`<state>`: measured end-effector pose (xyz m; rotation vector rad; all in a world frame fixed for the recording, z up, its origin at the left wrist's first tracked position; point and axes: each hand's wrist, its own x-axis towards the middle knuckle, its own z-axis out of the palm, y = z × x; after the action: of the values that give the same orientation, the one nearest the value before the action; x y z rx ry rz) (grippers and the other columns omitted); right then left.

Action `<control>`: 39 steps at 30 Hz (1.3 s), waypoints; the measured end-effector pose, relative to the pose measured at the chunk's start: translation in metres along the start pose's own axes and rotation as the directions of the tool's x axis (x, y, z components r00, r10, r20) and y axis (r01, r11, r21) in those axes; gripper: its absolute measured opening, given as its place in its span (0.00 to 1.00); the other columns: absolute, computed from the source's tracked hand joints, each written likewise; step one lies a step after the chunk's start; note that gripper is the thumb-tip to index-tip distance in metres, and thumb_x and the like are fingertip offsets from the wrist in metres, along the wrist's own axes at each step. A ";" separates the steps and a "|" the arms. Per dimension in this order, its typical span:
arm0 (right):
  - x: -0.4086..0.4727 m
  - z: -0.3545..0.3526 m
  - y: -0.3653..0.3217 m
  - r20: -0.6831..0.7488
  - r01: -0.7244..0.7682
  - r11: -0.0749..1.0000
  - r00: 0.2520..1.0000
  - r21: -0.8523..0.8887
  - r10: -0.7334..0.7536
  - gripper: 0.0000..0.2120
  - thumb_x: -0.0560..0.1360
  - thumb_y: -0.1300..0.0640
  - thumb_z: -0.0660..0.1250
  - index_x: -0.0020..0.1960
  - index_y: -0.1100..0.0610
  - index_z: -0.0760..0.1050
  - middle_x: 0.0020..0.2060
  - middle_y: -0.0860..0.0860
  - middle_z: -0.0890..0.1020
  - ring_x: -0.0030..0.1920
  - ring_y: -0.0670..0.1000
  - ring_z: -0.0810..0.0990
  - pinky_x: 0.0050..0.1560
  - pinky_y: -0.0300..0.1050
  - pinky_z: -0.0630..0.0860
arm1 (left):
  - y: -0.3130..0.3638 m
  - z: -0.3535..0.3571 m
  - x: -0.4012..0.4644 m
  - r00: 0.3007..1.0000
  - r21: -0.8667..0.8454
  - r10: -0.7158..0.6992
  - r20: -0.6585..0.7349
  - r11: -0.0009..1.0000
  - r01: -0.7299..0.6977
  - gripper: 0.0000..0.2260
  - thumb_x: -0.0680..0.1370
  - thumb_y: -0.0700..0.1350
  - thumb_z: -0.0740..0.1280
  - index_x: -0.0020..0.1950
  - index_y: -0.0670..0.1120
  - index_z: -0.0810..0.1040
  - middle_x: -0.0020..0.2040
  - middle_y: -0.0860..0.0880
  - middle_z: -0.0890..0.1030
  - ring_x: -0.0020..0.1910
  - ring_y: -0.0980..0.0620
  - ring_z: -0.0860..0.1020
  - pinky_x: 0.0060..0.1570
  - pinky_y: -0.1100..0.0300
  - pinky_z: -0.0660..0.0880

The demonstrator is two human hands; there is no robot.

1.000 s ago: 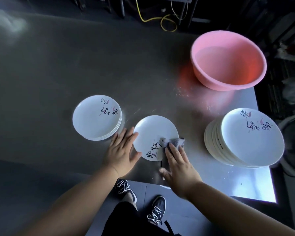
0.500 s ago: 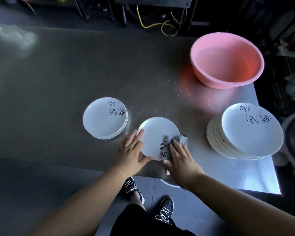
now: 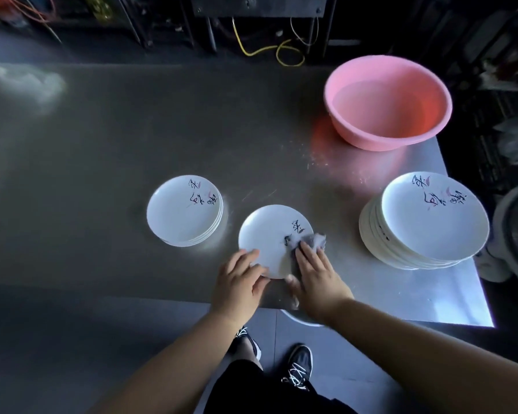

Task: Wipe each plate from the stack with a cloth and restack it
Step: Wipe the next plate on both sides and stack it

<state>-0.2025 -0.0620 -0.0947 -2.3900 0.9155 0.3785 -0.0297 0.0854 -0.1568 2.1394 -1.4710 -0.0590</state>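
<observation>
One plate (image 3: pixel 269 237) sits flat on the metal counter (image 3: pixel 132 138), and everything else is easiest placed off that. Right hand (image 3: pixel 317 276) has flat fingers pressing a grey cloth (image 3: pixel 310 241) onto its right edge, left hand (image 3: pixel 240 279) rests open on its near-left rim. Short stack (image 3: pixel 183 211) just left of it, tall stack (image 3: pixel 425 219) well off right, pink basin (image 3: pixel 388 101) beyond.

Grey metal counter (image 3: pixel 132 130). On it: short plate stack (image 3: pixel 183 212) at left, single plate (image 3: pixel 266 234) near the front edge, tall plate stack (image 3: pixel 425 222) at right, pink basin (image 3: pixel 388 103) behind.
</observation>
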 end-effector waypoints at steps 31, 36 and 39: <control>0.035 -0.032 0.025 -0.031 0.051 0.999 0.998 -0.016 -0.052 0.35 0.85 0.37 0.54 0.86 0.48 0.47 0.85 0.42 0.47 0.85 0.55 0.46 0.83 0.52 0.54 | 0.009 -0.006 0.008 0.993 0.140 -0.012 0.115 0.990 -0.005 0.14 0.78 0.55 0.65 0.61 0.57 0.84 0.66 0.53 0.81 0.66 0.47 0.75 0.60 0.50 0.74; 0.005 -0.011 0.014 0.015 0.011 1.000 1.000 -0.024 -0.010 0.41 0.81 0.32 0.47 0.86 0.53 0.44 0.85 0.46 0.43 0.85 0.56 0.41 0.84 0.53 0.48 | 0.025 -0.007 0.009 0.986 0.127 -0.099 0.136 0.989 0.082 0.14 0.74 0.59 0.68 0.57 0.59 0.84 0.62 0.57 0.80 0.60 0.48 0.77 0.55 0.50 0.70; -0.027 -0.004 0.003 0.131 -0.022 0.997 0.991 0.075 0.012 0.43 0.81 0.29 0.45 0.86 0.54 0.41 0.85 0.44 0.40 0.84 0.52 0.36 0.84 0.50 0.45 | 0.034 -0.010 0.012 0.980 0.126 -0.061 0.189 0.991 0.037 0.16 0.72 0.62 0.71 0.55 0.57 0.82 0.58 0.58 0.78 0.58 0.47 0.78 0.54 0.48 0.70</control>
<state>-0.2239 -0.0522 -0.0812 -2.2600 0.8758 0.4918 -0.0506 0.0697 -0.1299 2.3235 -1.5652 -0.2044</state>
